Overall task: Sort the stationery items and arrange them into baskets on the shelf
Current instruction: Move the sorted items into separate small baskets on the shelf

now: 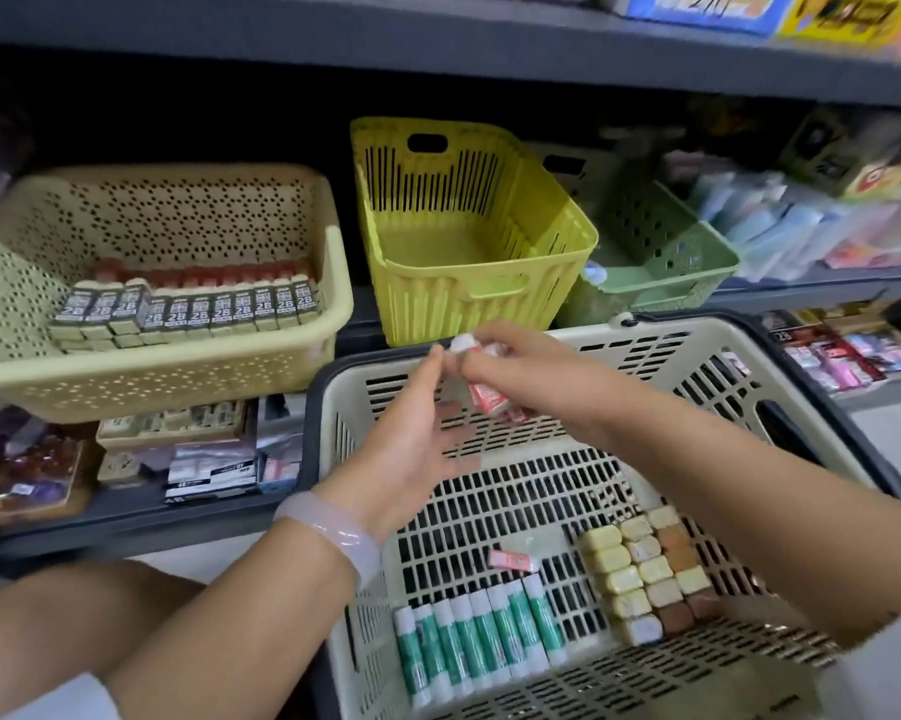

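My right hand (511,363) grips a bunch of small red-and-white erasers (485,402) above the far end of the beige shopping basket (718,356). My left hand (412,444) is open beside it, fingertips touching the white end of the bunch. On the basket's floor lie a row of green-and-white glue sticks (479,641), a block of yellow and brown erasers (646,574) and one loose red eraser (513,559). On the shelf stand a yellow basket (490,298) with nothing visible inside and a beige perforated basket (178,376) holding 2B lead boxes (204,309).
A green basket (698,272) stands right of the yellow one, with pastel packets (801,226) beyond it. Packaged goods (209,459) fill the lower shelf at left, and pink packets (843,361) at right. An upper shelf board (438,49) overhangs the baskets.
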The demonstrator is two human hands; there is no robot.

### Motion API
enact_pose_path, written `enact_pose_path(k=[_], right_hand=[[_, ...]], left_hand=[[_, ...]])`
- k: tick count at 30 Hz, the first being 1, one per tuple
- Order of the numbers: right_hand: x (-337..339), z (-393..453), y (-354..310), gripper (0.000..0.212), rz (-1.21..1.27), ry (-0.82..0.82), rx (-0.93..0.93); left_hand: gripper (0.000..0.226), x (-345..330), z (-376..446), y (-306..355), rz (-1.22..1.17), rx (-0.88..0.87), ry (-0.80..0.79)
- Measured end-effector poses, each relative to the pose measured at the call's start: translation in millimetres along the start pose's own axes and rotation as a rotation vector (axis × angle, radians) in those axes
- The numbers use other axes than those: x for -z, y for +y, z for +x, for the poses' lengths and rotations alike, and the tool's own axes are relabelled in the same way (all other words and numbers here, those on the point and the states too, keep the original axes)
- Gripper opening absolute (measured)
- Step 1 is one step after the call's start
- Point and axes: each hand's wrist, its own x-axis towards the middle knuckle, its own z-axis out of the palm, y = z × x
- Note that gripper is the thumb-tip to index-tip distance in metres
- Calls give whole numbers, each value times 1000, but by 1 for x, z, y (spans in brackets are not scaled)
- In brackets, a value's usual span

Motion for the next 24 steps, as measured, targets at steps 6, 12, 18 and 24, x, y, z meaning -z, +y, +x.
enact_pose_path(k=[6, 12, 18, 24], right_hand=[[-49, -5, -57, 42, -290, 175, 167], [-89, 1, -107, 45, -376, 295, 334], [-132, 25, -157, 36, -284, 308, 502], [-156, 56, -192, 39, 23, 135, 407]], left_hand=[[40, -4, -25, 31, -758, -204, -161], [41, 26, -53, 72, -846, -374, -331], [34, 81, -63, 112, -853, -422, -135], [49, 151, -72, 139, -836, -301, 29]])
